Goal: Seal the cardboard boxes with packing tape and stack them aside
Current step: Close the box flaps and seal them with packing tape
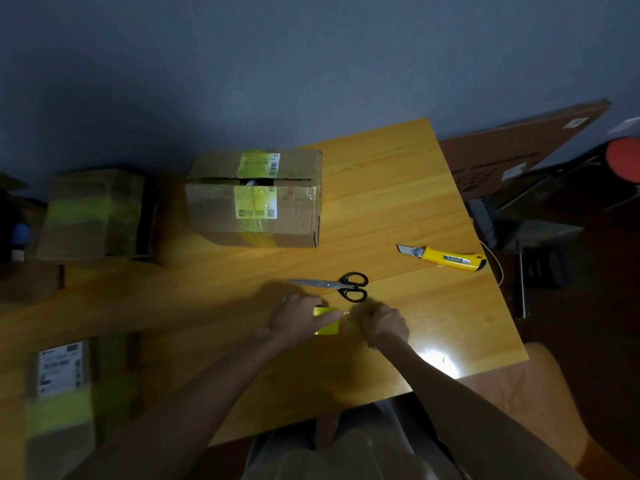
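Fingers (310, 302) of our left hand (298, 318) hold the yellow tape (329, 329); our right hand (381, 323) is too blurry to tell. We think the box (254, 199) at twelve o'clock needs sealing; taped boxes (93, 213) sit at nine.

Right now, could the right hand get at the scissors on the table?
Probably yes. The scissors lie just beyond the right hand, with bare table between. But that hand seems busy at the yellow tape roll the left hand grips.
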